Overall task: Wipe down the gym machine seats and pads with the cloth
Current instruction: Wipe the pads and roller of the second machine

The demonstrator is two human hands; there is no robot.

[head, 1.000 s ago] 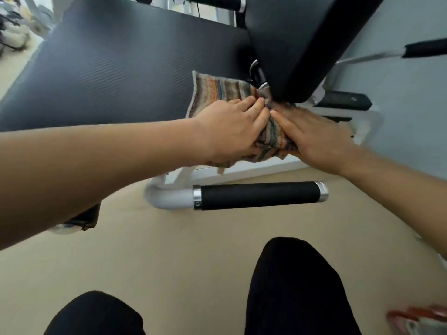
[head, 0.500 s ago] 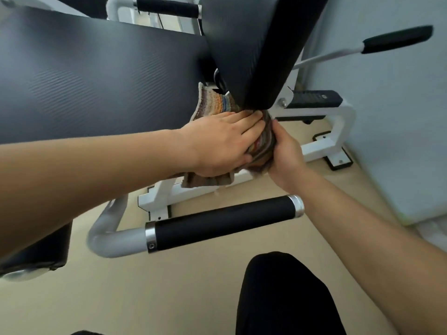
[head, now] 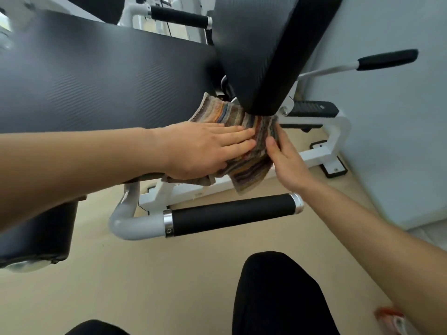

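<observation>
A striped, many-coloured cloth (head: 249,163) lies over the near right corner of the wide black seat pad (head: 96,76) and hangs off its edge. My left hand (head: 205,148) lies flat on the cloth, fingers straight and together, pressing it onto the pad. My right hand (head: 285,158) holds the cloth's right edge, thumb on top and fingers behind, just below the lower tip of the upright black back pad (head: 263,49). The cloth's far corner tucks into the gap between the two pads.
A grey bar with a black foam grip (head: 232,213) juts out below the seat. The white machine frame (head: 333,134) stands by the pale wall at right. A black lever handle (head: 387,59) sticks out upper right. My dark-trousered knee (head: 278,293) is at the bottom.
My left hand has flattened and slid back toward me on the cloth. My right hand has shifted from cupping the bunched cloth to pinching its right edge, and more cloth hangs spread out.
</observation>
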